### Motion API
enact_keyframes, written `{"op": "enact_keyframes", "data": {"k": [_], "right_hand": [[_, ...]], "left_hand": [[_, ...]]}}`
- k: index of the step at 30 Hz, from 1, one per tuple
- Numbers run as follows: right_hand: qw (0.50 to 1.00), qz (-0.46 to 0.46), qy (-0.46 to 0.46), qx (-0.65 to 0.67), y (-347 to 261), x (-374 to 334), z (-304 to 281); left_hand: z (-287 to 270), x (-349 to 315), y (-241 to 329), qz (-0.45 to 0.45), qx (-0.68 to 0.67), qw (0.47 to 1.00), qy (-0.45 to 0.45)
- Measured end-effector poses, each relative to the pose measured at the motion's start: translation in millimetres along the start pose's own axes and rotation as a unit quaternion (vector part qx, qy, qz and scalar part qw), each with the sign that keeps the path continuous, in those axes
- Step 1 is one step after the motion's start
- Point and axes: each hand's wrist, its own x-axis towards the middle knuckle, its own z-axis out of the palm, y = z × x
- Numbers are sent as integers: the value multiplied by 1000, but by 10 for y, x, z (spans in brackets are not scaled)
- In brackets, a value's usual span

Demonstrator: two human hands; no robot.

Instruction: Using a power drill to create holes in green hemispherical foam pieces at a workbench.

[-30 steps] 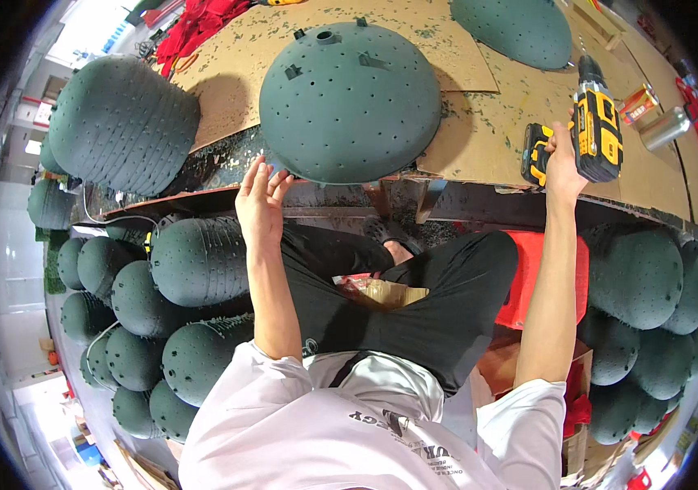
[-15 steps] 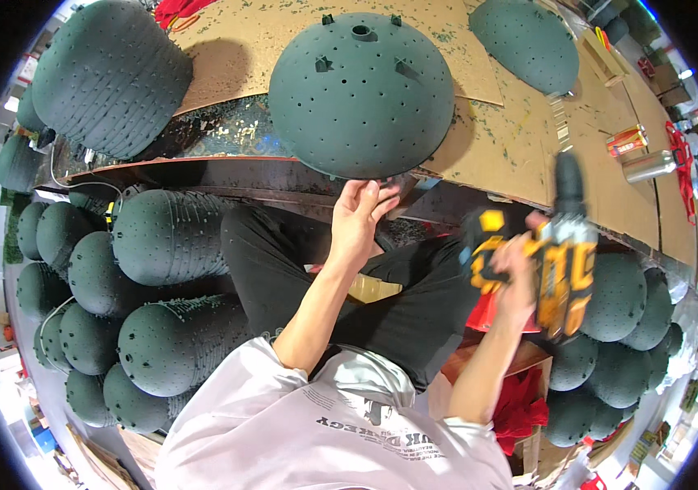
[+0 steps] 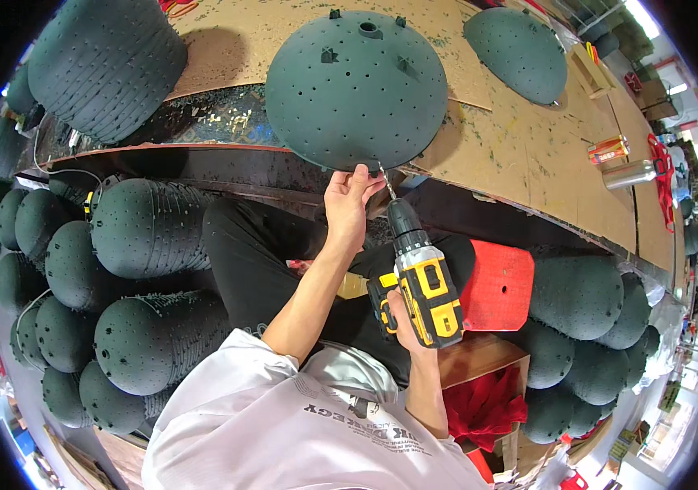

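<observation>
Both hands have moved since the earlier frames: a second ago the right hand held the drill up on the bench at the upper right, and the left hand lay flat at the dome's near edge. Now the drill (image 3: 419, 282) sits at the centre of the frame, raised from the lap, its bit tip pointing up at the lower rim of the dome (image 3: 356, 88). The right hand (image 3: 402, 317) is closed round the yellow-and-black grip. The left hand (image 3: 349, 200) pinches the dome's rim just beside the bit, fingers curled over the edge. Tool and work have thus come together at one spot on the rim; I judge that drilling or driving there is the step in hand, though whether the bit touches the rim is too small to tell.

That dome lies round side up on the cardboard-covered bench (image 3: 529, 155), overhanging its near edge at top centre. A second dome (image 3: 519, 51) lies at the upper right, with a metal can (image 3: 631, 174) further right. Stacks of domes (image 3: 149, 229) fill the left side, and a red box (image 3: 497, 286) sits right of the drill.
</observation>
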Motion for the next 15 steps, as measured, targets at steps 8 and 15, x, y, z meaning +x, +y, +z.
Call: {"op": "enact_keyframes", "data": {"k": [8,15], "right_hand": [[1000,18,11,18,109,-52,65],[1000,1,13,-21,148,-3,44]], "left_hand": [[-64,20,-40,-6,18,1000,3],[-63,24,-32,-5,36,999,10]]}}
